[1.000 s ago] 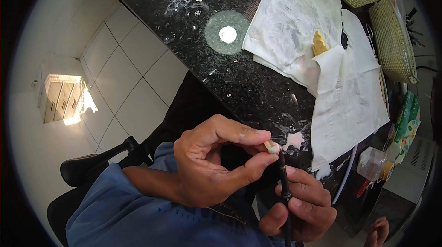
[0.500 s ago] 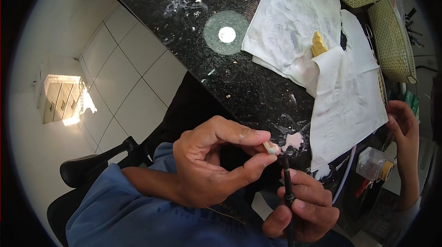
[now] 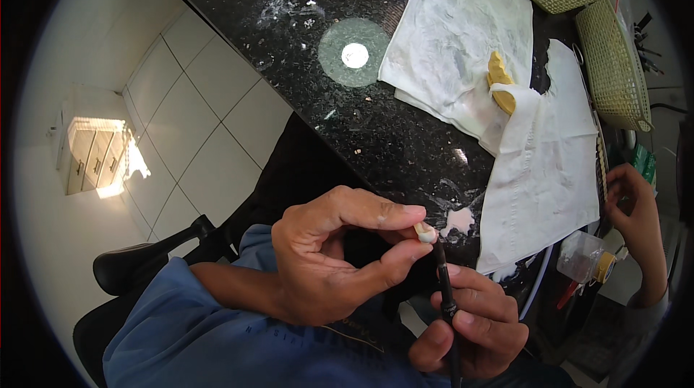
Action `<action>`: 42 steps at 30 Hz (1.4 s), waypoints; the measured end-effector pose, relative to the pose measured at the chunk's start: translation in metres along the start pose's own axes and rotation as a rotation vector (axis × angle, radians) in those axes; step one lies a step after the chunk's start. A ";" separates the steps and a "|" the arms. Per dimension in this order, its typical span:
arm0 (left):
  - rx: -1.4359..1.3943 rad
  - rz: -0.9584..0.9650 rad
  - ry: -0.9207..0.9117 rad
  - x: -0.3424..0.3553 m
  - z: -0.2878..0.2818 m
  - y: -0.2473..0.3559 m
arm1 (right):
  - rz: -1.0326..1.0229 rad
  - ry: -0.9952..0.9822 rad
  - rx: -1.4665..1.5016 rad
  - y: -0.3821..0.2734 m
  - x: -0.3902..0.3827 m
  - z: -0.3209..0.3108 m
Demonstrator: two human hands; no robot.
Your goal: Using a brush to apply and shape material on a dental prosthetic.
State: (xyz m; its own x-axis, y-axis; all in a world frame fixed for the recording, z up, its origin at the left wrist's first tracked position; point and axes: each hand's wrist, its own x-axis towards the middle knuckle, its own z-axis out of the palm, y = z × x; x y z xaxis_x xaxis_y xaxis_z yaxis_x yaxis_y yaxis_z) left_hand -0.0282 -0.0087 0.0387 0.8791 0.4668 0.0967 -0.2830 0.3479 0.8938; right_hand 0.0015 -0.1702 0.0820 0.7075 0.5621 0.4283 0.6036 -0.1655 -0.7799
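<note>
Between the thumb and index finger of my left hand (image 3: 340,254) is a small whitish, tooth-shaped piece, like a dental crown (image 3: 426,232). My right hand (image 3: 477,323) grips a slim black-handled brush (image 3: 447,301), with its dark tip pointing up at the crown. That tip is right at the crown's lower right side; whether it touches I cannot tell. Just beyond, a patch of pale pink paste (image 3: 457,222) lies on the black speckled worktop (image 3: 318,109).
A white cloth (image 3: 463,41) and a creased white paper sheet (image 3: 531,178) lie right, with a yellow toothed model (image 3: 500,80) partly under the sheet. Another person's hand (image 3: 629,189) is at far right, near a clear bottle (image 3: 580,252). Woven baskets (image 3: 614,62) and a glass disc (image 3: 352,70) stand farther back.
The brush tip has moved up and left to the crown. The paper sheet has slid toward me and left, uncovering more of the yellow model. The other person's hand has shifted slightly nearer.
</note>
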 end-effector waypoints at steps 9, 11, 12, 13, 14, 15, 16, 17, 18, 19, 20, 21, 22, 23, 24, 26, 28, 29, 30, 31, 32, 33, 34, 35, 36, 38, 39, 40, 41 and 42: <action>0.006 0.004 -0.004 0.001 -0.001 0.000 | -0.049 0.119 0.205 0.006 0.004 0.006; 0.010 -0.006 0.000 0.000 0.000 0.001 | -0.059 0.090 0.212 0.008 0.005 0.006; 0.011 -0.012 0.003 0.000 0.000 0.001 | -0.058 0.106 0.207 0.008 0.004 0.006; 0.005 -0.022 0.012 0.000 0.000 0.001 | -0.058 0.121 0.202 0.008 0.004 0.007; 0.011 -0.016 0.009 0.000 0.000 0.001 | -0.057 0.137 0.197 0.007 0.003 0.007; 0.008 -0.013 0.011 0.000 0.000 0.001 | -0.054 0.131 0.193 0.006 0.002 0.007; 0.005 -0.011 0.012 0.000 0.000 0.001 | -0.050 0.125 0.190 0.005 0.001 0.008; 0.005 -0.010 0.012 0.000 0.000 0.000 | -0.047 0.120 0.186 0.004 0.001 0.008; 0.004 -0.009 0.012 0.000 0.000 0.000 | -0.017 0.117 0.135 0.003 0.000 0.008; -0.003 -0.012 0.015 0.000 0.000 0.000 | 0.012 0.114 0.084 0.000 -0.001 0.009; 0.005 -0.007 0.010 0.001 0.000 0.000 | 0.041 0.111 0.032 -0.001 -0.002 0.008; 0.006 -0.006 0.009 0.001 0.000 0.000 | 0.029 0.095 0.029 -0.001 -0.002 0.007; 0.003 -0.006 0.013 0.001 0.000 0.000 | 0.017 0.079 0.025 0.000 -0.002 0.005; 0.009 -0.008 0.008 0.001 0.000 0.001 | 0.006 0.064 0.021 0.001 -0.002 0.003; 0.011 -0.010 0.007 0.001 0.001 0.001 | 0.001 0.061 0.074 0.003 -0.002 0.002; 0.011 -0.015 0.008 0.001 0.001 0.001 | -0.007 0.056 0.181 0.006 -0.002 -0.001; 0.007 -0.019 0.010 0.001 0.001 0.000 | -0.014 0.055 0.067 0.007 -0.004 -0.001; 0.004 -0.021 0.009 0.001 0.001 0.000 | -0.017 0.055 0.009 0.007 -0.006 0.001; 0.002 -0.023 0.008 0.001 0.001 0.000 | -0.011 0.056 0.002 0.007 -0.006 0.001; 0.000 -0.024 0.007 0.001 0.000 0.000 | -0.005 0.057 -0.005 0.006 -0.007 0.002; 0.000 -0.026 0.011 0.000 0.000 0.000 | 0.001 0.058 -0.012 0.005 -0.008 0.003; 0.000 -0.028 0.015 0.000 0.001 0.000 | -0.002 0.069 -0.006 0.004 -0.007 0.003; 0.000 -0.029 0.020 0.000 0.001 0.000 | -0.006 0.079 0.000 0.003 -0.007 0.004; 0.000 -0.029 0.019 0.000 0.001 0.001 | -0.009 0.089 0.007 0.003 -0.007 0.005; 0.000 -0.029 0.018 0.000 0.001 0.001 | -0.011 0.090 0.009 0.002 -0.006 0.005; 0.000 -0.026 0.017 0.000 0.001 0.001 | -0.017 0.093 0.013 0.003 -0.004 0.005; -0.001 -0.024 0.015 0.001 0.001 0.001 | -0.018 0.091 0.017 0.003 -0.003 0.005; -0.006 -0.027 0.021 0.001 0.001 0.001 | -0.018 0.089 0.020 0.004 -0.002 0.005; -0.002 -0.024 0.013 0.001 0.001 0.001 | -0.018 0.088 0.022 0.004 -0.002 0.005; -0.002 -0.025 0.013 0.001 0.001 0.001 | -0.027 0.075 0.021 0.005 -0.001 0.004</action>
State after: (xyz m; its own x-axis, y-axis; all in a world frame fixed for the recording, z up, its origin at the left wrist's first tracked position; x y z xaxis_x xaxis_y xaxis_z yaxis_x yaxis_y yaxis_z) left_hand -0.0276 -0.0088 0.0399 0.8809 0.4683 0.0688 -0.2621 0.3616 0.8947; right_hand 0.0018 -0.1681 0.0757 0.7172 0.5034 0.4818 0.6156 -0.1339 -0.7766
